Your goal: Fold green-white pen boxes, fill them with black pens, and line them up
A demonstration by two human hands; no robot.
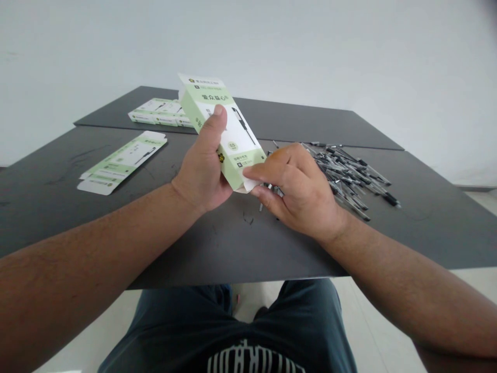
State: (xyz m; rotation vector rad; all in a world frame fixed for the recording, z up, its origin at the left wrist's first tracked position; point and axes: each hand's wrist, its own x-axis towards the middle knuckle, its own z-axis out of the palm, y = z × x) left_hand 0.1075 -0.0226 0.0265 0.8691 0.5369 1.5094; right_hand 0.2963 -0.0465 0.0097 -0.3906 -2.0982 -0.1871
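A green-and-white pen box is held tilted above the table, its printed front with a pen picture turned up toward me. My left hand is closed around the box's left side, thumb lying across the front. At the lower end, my right hand pinches the box's white end flap between thumb and index finger. The far end has a flap standing out. Whether anything is inside the box cannot be seen.
A flattened pen box lies on the dark table at left. Several formed boxes sit behind it. A heap of black-capped clear pens spreads out at right, partly behind my right hand. A pale wall rises behind.
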